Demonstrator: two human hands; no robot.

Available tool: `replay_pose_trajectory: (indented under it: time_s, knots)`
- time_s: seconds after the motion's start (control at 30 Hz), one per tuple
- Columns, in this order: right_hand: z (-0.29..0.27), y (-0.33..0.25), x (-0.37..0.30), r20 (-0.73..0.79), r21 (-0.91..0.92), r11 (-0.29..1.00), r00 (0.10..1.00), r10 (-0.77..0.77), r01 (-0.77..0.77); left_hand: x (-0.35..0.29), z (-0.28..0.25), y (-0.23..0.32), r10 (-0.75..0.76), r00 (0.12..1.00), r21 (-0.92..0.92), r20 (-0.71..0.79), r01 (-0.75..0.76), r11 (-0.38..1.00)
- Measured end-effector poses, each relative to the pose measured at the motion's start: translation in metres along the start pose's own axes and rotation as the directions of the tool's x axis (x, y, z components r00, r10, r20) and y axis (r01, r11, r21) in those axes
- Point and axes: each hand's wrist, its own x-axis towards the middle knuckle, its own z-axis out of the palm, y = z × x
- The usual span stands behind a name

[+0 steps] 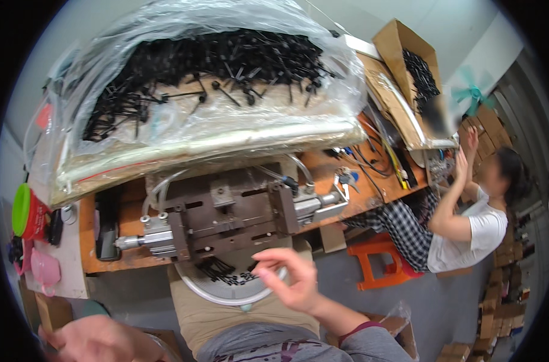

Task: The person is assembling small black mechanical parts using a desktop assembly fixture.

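My right hand point(291, 282) hovers over a round white basket point(217, 297) on my lap. Its fingers are curved, with a gap between thumb and index finger, and nothing shows between them. Several thin black parts with small heads point(217, 270) lie in the basket. At the lower left, away from the bench, my left hand point(93, 339) is smeared by motion, so its grip does not show. In front of me a dark metal clamping fixture point(226, 211) with an air cylinder at each end sits on the bench.
Behind the fixture, a plastic-lined tray point(214, 140) holds a heap of black parts point(226, 60). A cardboard box point(388, 45) with more parts stands back right. Cables point(377, 151) lie beside the fixture. Another person point(467, 232) sits at right beside an orange stool point(368, 259).
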Motion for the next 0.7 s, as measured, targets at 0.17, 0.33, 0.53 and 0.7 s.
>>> replay_pose_trajectory:
  time_s: [0.17, 0.33, 0.53, 0.7]
  knots:
    - [-0.031, -0.034, 0.105, -0.085, -0.328, 0.818, 0.848, -0.523, 0.472, -0.026, -0.008, 0.036, -0.202, 0.849, -0.034, 0.489, 0.25, 0.968]
    - [-0.052, -0.041, 0.231, 0.028, -0.638, 0.613, 0.81, -0.586, 0.466, -0.043, -0.009, 0.069, -0.219, 0.703, -0.189, 0.677, 0.453, 0.871]
    - [-0.055, -0.016, 0.316, 0.454, -0.881, -0.049, 0.809, -0.373, 0.471, -0.067, -0.017, 0.09, -0.248, 0.638, -0.217, 0.729, 0.56, 0.8]
    - [-0.036, 0.013, 0.339, 0.531, -0.847, -0.105, 0.836, -0.137, 0.521, -0.073, -0.015, 0.109, -0.303, 0.565, -0.319, 0.767, 0.747, 0.583]
